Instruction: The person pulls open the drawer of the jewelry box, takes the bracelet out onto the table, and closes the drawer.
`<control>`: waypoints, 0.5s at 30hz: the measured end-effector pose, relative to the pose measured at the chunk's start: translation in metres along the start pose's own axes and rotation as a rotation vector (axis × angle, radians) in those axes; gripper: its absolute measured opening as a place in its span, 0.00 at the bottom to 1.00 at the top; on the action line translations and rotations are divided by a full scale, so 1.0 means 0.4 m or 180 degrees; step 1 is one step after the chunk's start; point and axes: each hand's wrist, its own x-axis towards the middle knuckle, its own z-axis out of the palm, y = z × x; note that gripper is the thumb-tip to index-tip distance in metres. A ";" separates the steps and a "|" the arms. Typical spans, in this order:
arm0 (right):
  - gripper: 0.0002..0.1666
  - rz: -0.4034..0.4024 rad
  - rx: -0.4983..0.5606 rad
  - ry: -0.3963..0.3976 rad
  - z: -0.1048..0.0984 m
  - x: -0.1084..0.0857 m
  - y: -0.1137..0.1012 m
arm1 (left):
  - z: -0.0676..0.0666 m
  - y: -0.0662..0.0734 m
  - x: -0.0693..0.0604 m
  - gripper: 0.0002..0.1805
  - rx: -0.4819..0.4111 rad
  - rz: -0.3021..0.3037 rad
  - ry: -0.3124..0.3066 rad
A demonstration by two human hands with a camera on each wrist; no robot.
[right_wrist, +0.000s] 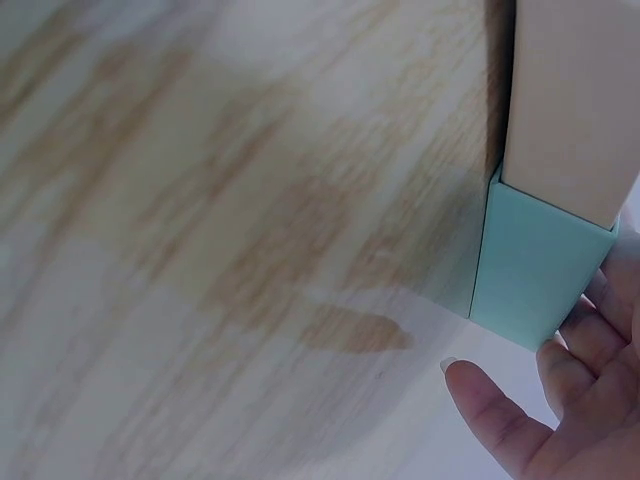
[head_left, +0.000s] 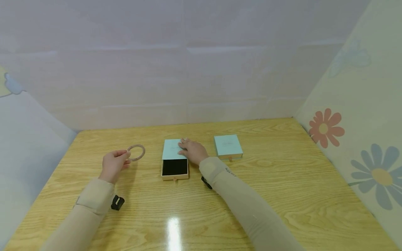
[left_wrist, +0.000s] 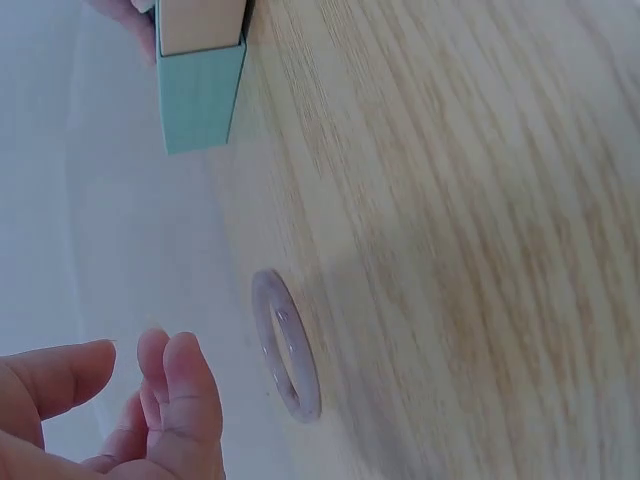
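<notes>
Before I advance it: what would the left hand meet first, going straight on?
Probably the pale-mauve round bangle, just in front of the left hand, though the hand's height above the tan wood-grain table is unclear.

No readable text. Faint illegible script (head_left: pixel 176 147) on open box (head_left: pixel 171 153), mid-frame, and closed box (head_left: pixel 227 145), right of centre; illegible mark (head_left: pixel 230 172) on right sleeve (head_left: pixel 251 205).

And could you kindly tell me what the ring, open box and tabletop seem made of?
Ring: perhaps polished stone or glass, given its glossy highlights. Open box: probably matte paper-covered card, from its crisp edges. Tabletop: wood or wood-look laminate, with visible grain and glossy glare.
</notes>
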 end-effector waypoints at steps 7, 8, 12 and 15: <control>0.30 -0.0009 -0.0016 -0.0007 0.000 0.000 -0.001 | 0.009 -0.004 -0.022 0.25 -0.0064 0.0049 -0.0056; 0.30 -0.0010 -0.0008 -0.0008 -0.001 -0.001 -0.001 | 0.010 -0.005 -0.024 0.25 -0.0075 0.0048 -0.0068; 0.30 -0.0012 0.0050 -0.0009 -0.004 -0.006 -0.002 | 0.019 -0.010 -0.034 0.26 -0.0115 0.0043 -0.0104; 0.30 -0.0019 0.0062 -0.0018 -0.007 -0.009 -0.004 | 0.026 -0.011 -0.041 0.25 -0.0134 0.0043 -0.0112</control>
